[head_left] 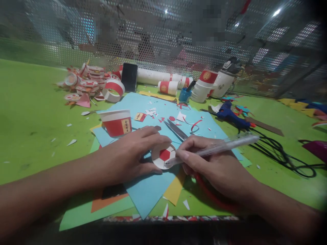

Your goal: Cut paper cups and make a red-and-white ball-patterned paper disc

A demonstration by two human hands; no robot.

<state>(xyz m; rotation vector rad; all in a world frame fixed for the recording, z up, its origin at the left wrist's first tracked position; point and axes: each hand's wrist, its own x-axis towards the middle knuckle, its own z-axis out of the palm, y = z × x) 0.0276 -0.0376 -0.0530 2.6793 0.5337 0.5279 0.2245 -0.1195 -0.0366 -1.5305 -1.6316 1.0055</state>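
Between thumb and fingers, my left hand (143,153) grips a round white paper disc (157,158) with a red hexagon (165,155) at its middle. My right hand (206,156) is closed round a clear-barrelled pen (230,143), whose tip touches the disc below the hexagon. Thin dark lines run outward from the hexagon. Scissors (177,130) lie under and beyond my right hand, their red handle partly hidden by it. Just past my left hand stands a cut red-and-white paper cup (116,124). Everything rests on light blue paper (143,194).
Paper scraps (150,112) litter the blue sheet. Farther back are a heap of paper pieces (87,81), a phone (129,77), paper cups (168,87) and a blue pot (184,95). To the right lie a blue glue gun (232,115) and black cable (278,153).
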